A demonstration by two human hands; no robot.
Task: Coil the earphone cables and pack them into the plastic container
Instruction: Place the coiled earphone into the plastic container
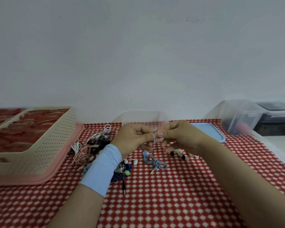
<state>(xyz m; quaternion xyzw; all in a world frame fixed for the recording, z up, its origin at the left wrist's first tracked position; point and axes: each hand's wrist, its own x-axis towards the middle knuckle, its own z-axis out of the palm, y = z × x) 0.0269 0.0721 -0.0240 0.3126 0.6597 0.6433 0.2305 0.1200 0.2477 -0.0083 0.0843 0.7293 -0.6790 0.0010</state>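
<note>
checkered table [155, 203]: earphones [155, 163], blue lid [210, 132], container [145, 116]

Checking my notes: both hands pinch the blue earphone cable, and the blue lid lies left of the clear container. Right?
No: the head view shows the blue lid right of the clear container. The left hand and right hand pinch the blue earphone cable.

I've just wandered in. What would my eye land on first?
Two hands meet mid-picture: the left hand and right hand pinch the end of a pale blue earphone cable, whose bundled rest lies on the red-and-white tablecloth below them. Left of them sits a tangled pile of earphones beside a cream perforated basket; a clear plastic container stands just behind the hands.
</note>
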